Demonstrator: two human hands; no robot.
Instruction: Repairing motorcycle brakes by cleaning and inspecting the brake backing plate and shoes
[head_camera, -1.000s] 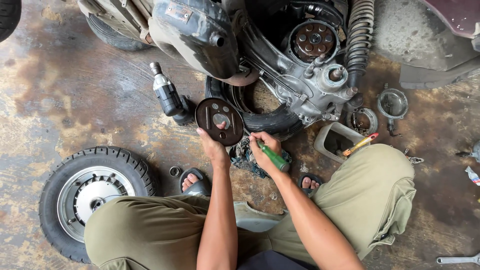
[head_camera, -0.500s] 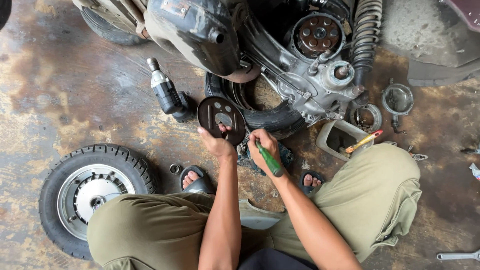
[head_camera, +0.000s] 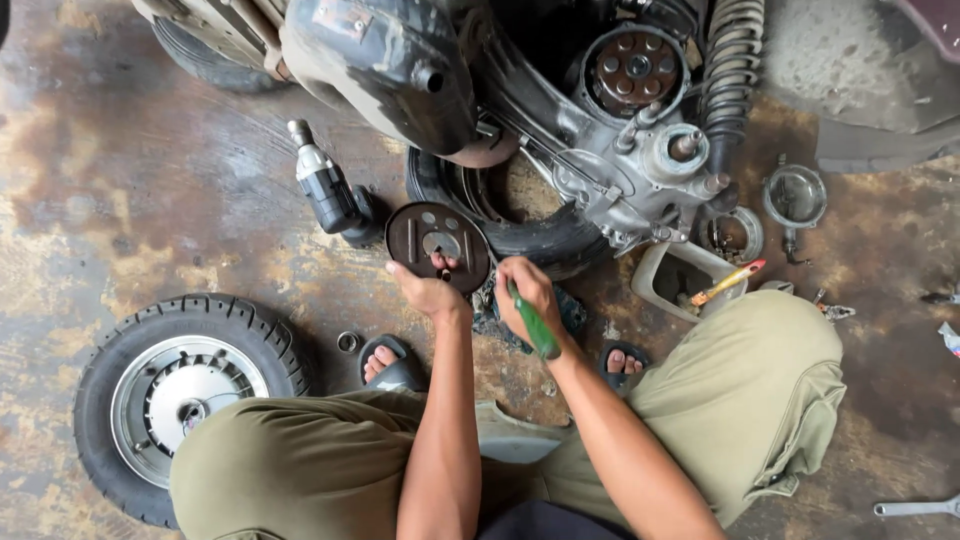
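Note:
I squat on a stained concrete floor in front of a stripped scooter engine (head_camera: 640, 150). My left hand (head_camera: 428, 290) holds a dark round metal plate (head_camera: 436, 240) with several holes, gripping its lower edge, thumb on its face. My right hand (head_camera: 527, 292) is shut on a tool with a green handle (head_camera: 537, 327); its tip points up toward the plate's right edge and is hidden behind my fingers. Both hands sit close together just below a tyre (head_camera: 520, 225) lying under the engine.
A loose wheel with a silver rim (head_camera: 180, 390) lies at the left by my knee. A power tool (head_camera: 325, 190) rests on the floor left of the plate. A grey tub (head_camera: 660, 275) holding a yellow-handled brush (head_camera: 725, 283), a round clear cover (head_camera: 795, 197) and a wrench (head_camera: 915, 508) lie at the right.
The view has shifted slightly. My hands keep the same grip on the plate and the green-handled tool, with the right hand now a little closer to the plate.

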